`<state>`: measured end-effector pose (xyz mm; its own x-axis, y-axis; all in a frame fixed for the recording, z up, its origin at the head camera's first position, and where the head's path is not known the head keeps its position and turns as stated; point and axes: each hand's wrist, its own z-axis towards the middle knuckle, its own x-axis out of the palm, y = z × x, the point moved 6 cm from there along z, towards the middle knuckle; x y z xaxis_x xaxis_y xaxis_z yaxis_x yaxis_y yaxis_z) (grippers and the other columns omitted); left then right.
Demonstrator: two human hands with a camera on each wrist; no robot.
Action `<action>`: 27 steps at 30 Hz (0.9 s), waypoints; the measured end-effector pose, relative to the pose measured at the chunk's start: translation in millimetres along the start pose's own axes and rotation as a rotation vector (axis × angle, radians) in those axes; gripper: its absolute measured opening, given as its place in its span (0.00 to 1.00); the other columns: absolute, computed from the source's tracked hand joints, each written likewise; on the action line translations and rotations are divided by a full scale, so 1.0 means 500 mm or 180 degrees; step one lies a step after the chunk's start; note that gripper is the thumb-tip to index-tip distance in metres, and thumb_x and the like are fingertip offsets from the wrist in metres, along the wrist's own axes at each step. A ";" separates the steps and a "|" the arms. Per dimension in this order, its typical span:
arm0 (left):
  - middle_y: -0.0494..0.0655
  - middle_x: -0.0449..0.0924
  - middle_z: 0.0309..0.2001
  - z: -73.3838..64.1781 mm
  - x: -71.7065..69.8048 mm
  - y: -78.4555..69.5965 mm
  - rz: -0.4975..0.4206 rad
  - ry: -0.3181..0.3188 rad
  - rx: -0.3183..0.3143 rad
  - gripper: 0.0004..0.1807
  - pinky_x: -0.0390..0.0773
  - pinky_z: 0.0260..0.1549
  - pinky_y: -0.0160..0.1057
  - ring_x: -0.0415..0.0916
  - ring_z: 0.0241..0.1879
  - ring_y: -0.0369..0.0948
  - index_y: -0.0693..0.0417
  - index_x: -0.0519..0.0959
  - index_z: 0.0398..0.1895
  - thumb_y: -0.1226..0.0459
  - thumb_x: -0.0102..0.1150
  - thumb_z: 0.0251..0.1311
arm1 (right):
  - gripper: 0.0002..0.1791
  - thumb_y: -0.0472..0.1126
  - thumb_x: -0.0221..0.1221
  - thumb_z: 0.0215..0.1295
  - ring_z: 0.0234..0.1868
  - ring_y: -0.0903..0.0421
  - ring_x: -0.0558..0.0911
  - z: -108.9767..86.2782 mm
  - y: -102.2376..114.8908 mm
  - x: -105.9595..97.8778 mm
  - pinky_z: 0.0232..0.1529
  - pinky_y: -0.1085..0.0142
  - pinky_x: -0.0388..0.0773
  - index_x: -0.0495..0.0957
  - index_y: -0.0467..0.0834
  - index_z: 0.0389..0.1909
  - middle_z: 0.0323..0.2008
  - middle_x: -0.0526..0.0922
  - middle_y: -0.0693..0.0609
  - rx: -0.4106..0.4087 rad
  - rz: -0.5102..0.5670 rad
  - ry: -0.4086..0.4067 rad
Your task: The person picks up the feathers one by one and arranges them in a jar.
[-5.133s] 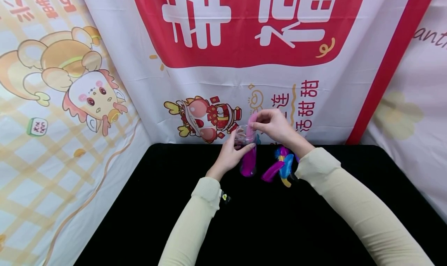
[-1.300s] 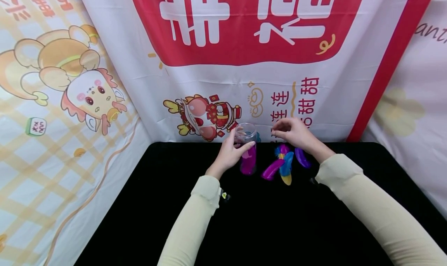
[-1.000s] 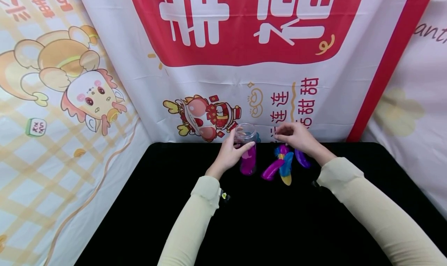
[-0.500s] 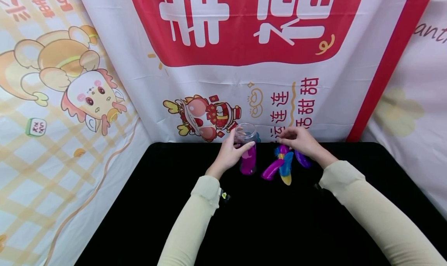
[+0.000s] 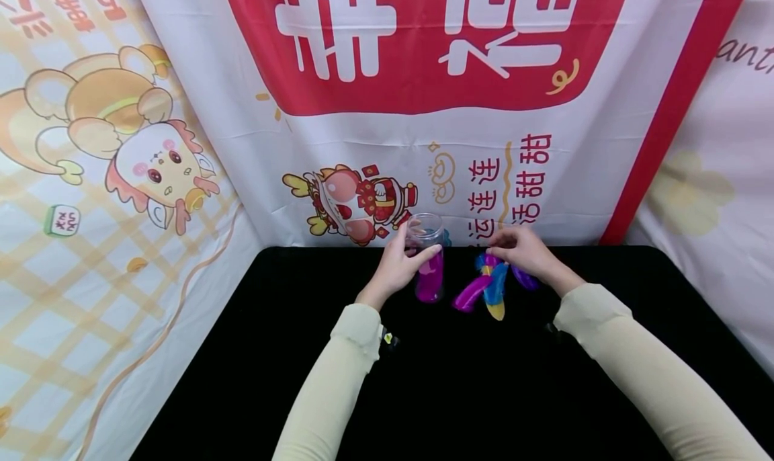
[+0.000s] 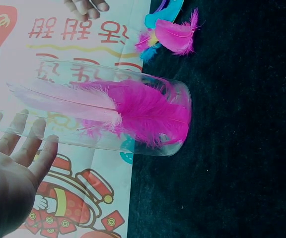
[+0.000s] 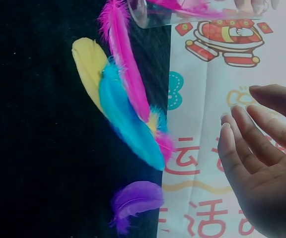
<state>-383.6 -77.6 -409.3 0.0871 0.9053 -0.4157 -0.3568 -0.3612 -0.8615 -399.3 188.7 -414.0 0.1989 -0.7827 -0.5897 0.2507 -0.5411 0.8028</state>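
Observation:
In the head view my left hand [image 5: 396,263] grips a clear glass [image 5: 428,229] standing upright near the table's back edge. A magenta feather [image 6: 153,111] and a pale pink feather [image 6: 68,101] are inside it in the left wrist view. My right hand [image 5: 529,256] hovers over a small feather pile, its fingers slightly bent and holding nothing. That pile has a magenta feather [image 7: 128,69], a blue feather [image 7: 128,121] and a yellow feather [image 7: 88,62], overlapping. A purple feather [image 7: 138,197] lies apart, partly hidden by the right hand in the head view.
A black cloth [image 5: 411,394] covers the table. Printed cloth hangings [image 5: 375,152] rise right behind its back edge and at both sides. The glass stands just left of the feather pile.
Five seconds ago my right hand held a pale pink feather in the glass's mouth. It has since moved right without it, then lowered to the pile. The left hand stays on the glass.

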 end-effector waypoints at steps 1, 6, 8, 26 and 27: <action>0.54 0.71 0.68 0.000 0.000 0.000 -0.0005 0.0004 0.0007 0.45 0.77 0.62 0.48 0.74 0.62 0.46 0.51 0.59 0.77 0.45 0.68 0.63 | 0.13 0.37 0.63 0.71 0.39 0.53 0.83 0.000 -0.002 0.001 0.42 0.56 0.85 0.82 0.33 0.50 0.46 0.85 0.36 0.0006 -0.0002 0.0007; 0.53 0.73 0.66 0.000 0.001 -0.001 0.0021 -0.0006 0.0020 0.44 0.77 0.62 0.47 0.74 0.62 0.45 0.50 0.60 0.77 0.47 0.68 0.64 | 0.14 0.38 0.63 0.72 0.42 0.48 0.84 -0.001 -0.016 0.007 0.36 0.65 0.84 0.81 0.32 0.51 0.48 0.85 0.34 0.0070 0.0002 0.0061; 0.51 0.74 0.64 0.001 0.001 -0.001 0.0035 -0.0015 0.0020 0.43 0.77 0.62 0.46 0.74 0.62 0.44 0.50 0.60 0.77 0.47 0.68 0.64 | 0.15 0.39 0.62 0.72 0.44 0.43 0.84 -0.001 -0.021 0.010 0.36 0.65 0.84 0.81 0.32 0.52 0.48 0.85 0.35 0.0093 0.0007 0.0078; 0.51 0.75 0.62 -0.001 0.000 -0.004 0.0033 -0.0023 0.0018 0.42 0.77 0.62 0.46 0.74 0.62 0.43 0.49 0.60 0.76 0.48 0.68 0.64 | 0.17 0.41 0.63 0.72 0.48 0.38 0.84 -0.004 -0.066 0.036 0.37 0.62 0.86 0.81 0.31 0.53 0.48 0.85 0.36 0.0212 0.0008 0.0168; 0.51 0.75 0.63 -0.001 0.000 -0.004 0.0036 -0.0022 0.0014 0.42 0.77 0.62 0.46 0.74 0.62 0.43 0.49 0.60 0.76 0.48 0.68 0.65 | 0.17 0.40 0.63 0.72 0.48 0.38 0.84 -0.005 -0.067 0.037 0.37 0.62 0.86 0.81 0.30 0.52 0.48 0.85 0.36 0.0207 0.0008 0.0169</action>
<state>-382.3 -77.0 -407.6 0.0764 0.9027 -0.4234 -0.3618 -0.3706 -0.8554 -401.7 193.3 -451.9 0.2497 -0.7676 -0.5903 0.1885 -0.5594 0.8072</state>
